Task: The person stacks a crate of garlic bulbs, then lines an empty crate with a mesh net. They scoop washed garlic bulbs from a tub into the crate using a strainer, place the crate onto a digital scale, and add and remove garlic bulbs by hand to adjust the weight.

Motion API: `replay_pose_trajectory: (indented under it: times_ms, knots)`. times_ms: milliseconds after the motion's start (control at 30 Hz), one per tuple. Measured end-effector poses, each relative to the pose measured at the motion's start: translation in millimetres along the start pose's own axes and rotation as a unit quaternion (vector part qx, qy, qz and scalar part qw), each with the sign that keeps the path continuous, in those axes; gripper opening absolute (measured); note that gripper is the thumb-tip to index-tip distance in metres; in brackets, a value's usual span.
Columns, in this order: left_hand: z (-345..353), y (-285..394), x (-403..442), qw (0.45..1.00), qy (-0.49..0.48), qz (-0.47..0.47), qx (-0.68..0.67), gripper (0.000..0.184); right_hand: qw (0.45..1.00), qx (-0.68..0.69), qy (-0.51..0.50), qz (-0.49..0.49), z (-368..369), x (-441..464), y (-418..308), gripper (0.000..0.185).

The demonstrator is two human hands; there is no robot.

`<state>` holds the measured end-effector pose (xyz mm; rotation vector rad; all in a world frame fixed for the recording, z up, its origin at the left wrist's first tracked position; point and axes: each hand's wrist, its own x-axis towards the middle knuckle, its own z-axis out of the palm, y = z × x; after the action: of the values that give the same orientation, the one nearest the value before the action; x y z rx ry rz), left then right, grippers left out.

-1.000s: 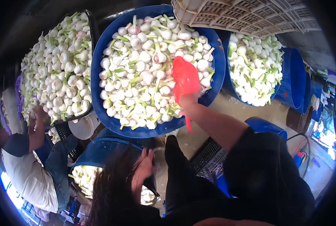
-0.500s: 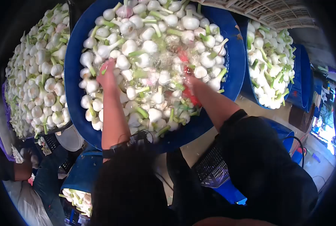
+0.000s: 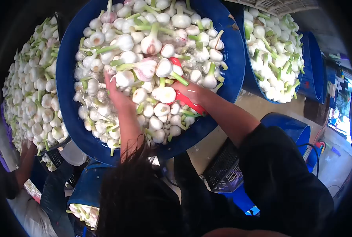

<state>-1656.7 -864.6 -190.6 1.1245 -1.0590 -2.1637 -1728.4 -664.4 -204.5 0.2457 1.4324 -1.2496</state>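
Observation:
A large blue tub (image 3: 233, 47) holds many white garlic bulbs with green stems in water. My right hand (image 3: 189, 91) is closed on a red plastic scoop (image 3: 189, 103), whose bowl is mostly hidden under heaped bulbs. To the left, my left hand (image 3: 116, 94) is among the bulbs, fingers spread against the near-left side of the heap. Between both hands rises a pile of garlic bulbs (image 3: 144, 69), above the water around it.
Another garlic heap (image 3: 37, 91) lies at the left, with a co-worker's arm (image 3: 26, 158) beside it. At the right stand a garlic-filled container (image 3: 272, 59) and blue barrels (image 3: 312, 65). Below are a black crate (image 3: 225, 172) and a blue drum (image 3: 87, 181).
My left hand has come down into the tub from near my body. The red scoop went from above the garlic into the water, and bulbs have since risen between my hands.

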Motion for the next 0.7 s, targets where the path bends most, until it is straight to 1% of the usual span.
replay_pose_trajectory:
  times_ms: [67, 100, 133, 200, 267, 333, 367, 433, 533, 567, 667, 700]
  knots:
    - [3.8, -6.4, -9.6, 0.997, -0.016, 0.038, -0.063, 0.055, 1.0, -0.003, 0.02, -0.01, 5.1, -29.0, -11.4, 0.027]
    - [5.1, -7.7, -16.0, 0.998, 0.018, 0.06, -0.025, 0.055, 0.998, -0.044, 0.005, -0.037, 6.7, -43.7, -18.4, 0.026]
    - [6.8, -6.6, -22.2, 0.998, 0.015, 0.057, -0.027, 0.055, 0.994, -0.084, -0.008, -0.065, 8.5, -56.3, -23.5, 0.026]
    - [12.2, -0.3, -33.9, 0.992, 0.019, 0.125, 0.006, 0.053, 0.994, -0.082, 0.001, -0.077, 15.2, -76.3, -33.9, 0.027]
    - [19.1, 13.5, -45.3, 0.989, 0.0, 0.144, -0.016, 0.052, 0.997, -0.036, 0.005, -0.071, 23.0, -94.3, -47.7, 0.031]
    - [27.5, 31.5, -52.8, 0.984, -0.004, 0.176, -0.007, 0.052, 0.994, -0.05, 0.012, -0.094, 26.8, -97.7, -49.7, 0.034]
    - [34.1, 40.2, -58.8, 0.982, 0.005, 0.19, -0.014, 0.052, 0.993, -0.026, 0.011, -0.115, 30.8, -103.2, -51.7, 0.034]
    - [40.9, 55.6, -67.4, 0.981, -0.002, 0.194, -0.021, 0.052, 0.99, 0.002, 0.012, -0.139, 32.6, -116.1, -56.7, 0.035]
    - [52.9, 75.5, -82.2, 0.977, -0.011, 0.212, -0.022, 0.052, 0.997, -0.059, -0.01, -0.052, 29.3, -134.7, -67.4, 0.034]
    - [60.1, 83.0, -91.3, 0.977, -0.015, 0.21, -0.02, 0.052, 0.989, -0.044, 0.007, -0.143, 28.9, -127.7, -54.8, 0.035]
    - [72.1, 91.0, -110.3, 0.976, -0.032, 0.213, -0.016, 0.052, 0.987, -0.032, 0.027, -0.158, 27.5, -153.3, -52.6, 0.034]
    - [77.2, 93.2, -118.0, 0.973, -0.043, 0.227, 0.012, 0.052, 0.991, -0.015, 0.021, -0.132, 25.8, -168.4, -54.3, 0.033]
